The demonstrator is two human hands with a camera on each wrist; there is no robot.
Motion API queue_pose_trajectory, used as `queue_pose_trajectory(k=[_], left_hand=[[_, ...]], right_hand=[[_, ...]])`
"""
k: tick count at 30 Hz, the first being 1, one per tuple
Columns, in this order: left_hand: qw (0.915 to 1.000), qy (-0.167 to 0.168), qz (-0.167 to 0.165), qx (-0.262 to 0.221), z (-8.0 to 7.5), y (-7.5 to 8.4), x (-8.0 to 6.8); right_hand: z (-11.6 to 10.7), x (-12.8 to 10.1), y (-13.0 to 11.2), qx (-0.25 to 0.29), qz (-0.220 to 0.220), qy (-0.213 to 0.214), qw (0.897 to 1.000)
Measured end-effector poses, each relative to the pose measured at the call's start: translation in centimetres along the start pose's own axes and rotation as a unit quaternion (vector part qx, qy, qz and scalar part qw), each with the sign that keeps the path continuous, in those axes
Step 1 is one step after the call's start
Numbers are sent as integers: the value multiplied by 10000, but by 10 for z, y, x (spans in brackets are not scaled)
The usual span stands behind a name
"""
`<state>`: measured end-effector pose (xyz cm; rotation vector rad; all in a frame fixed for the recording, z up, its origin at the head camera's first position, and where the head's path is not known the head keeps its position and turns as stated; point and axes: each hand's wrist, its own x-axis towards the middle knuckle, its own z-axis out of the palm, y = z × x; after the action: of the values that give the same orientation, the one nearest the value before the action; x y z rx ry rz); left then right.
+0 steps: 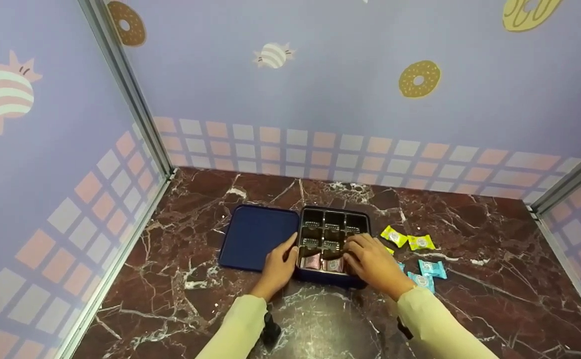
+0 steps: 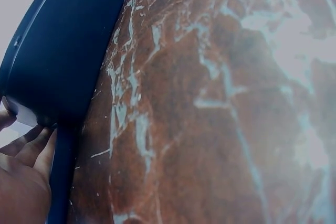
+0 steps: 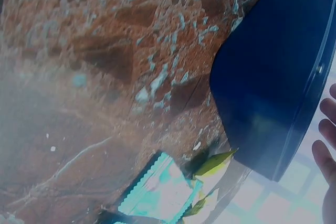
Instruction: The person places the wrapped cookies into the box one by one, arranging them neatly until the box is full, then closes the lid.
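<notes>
dark blue, the lid (image 1: 259, 237) is laid flat on the marbled table (image 1: 180, 309), just beside the box (image 1: 324, 277). at the left edge of the box, the left hand (image 1: 278, 267) is placed with thumb and forefinger set apart, the box side being touched by the fingers. the box is divided into compartments; one pink packet (image 1: 312, 261) is seated in the front-left compartment, another in the front-middle one. over the right column, the right hand (image 1: 374, 262) is positioned with fingers bent downward; whether anything is pinched cannot be told, the fingertips being hidden. farther right, yellow packets (image 1: 394, 236) are scattered, with light blue packets (image 1: 432, 269) located nearer the person.
</notes>
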<state>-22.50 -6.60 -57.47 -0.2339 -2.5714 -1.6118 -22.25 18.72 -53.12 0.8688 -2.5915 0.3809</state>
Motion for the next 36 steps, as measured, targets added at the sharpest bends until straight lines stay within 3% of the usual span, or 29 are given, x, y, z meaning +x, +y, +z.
queue_pose_trajectory(k=[12,28,36], left_hand=[[9997,130,157,120,0,-2,-1],[9998,86,140,106,1,-2,-1],[9999,33,85,77,0,1,-2]], right_hand=[[-6,-6,11,-9,217,7,9998],[-10,-18,25,72,654,-97,9978],[-9,-23,33,-84,645,-45,9979]])
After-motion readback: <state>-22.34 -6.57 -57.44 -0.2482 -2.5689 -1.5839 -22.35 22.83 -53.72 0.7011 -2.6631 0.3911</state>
